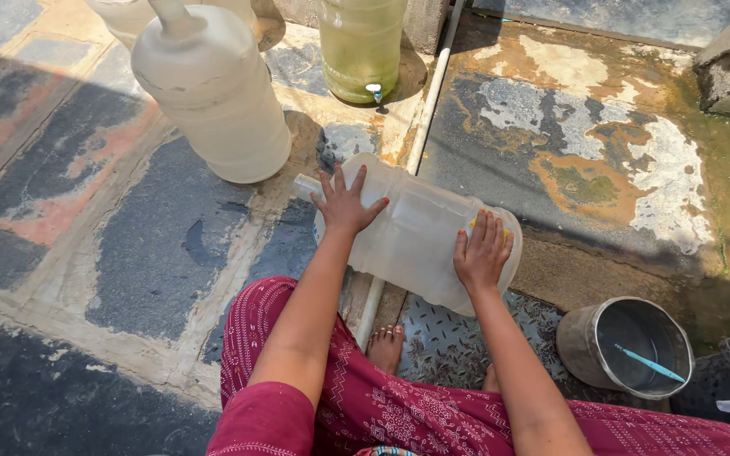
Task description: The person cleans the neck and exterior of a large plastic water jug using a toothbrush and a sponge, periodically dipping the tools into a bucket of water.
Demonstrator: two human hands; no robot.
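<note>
Fingers spread flat, the left hand [345, 203] presses the shoulder of a translucent water jug [416, 232] lying on its side across a white pipe [429, 93]. The right hand [483, 252], fingers together, presses a yellow sponge [472, 223] to its base end. 2 other jugs stand beyond.

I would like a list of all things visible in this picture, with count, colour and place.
water jug lying on its side: 1, translucent white, centre, under both hands
upright jugs: 2, translucent white, top left
dispenser jug with tap: 1, greenish, top centre
pipe: 1, white, along the floor
metal bucket: 1, grey, lower right
yellow sponge: 1, under right hand
left hand: flat on jug near the neck
right hand: on jug base end
</note>
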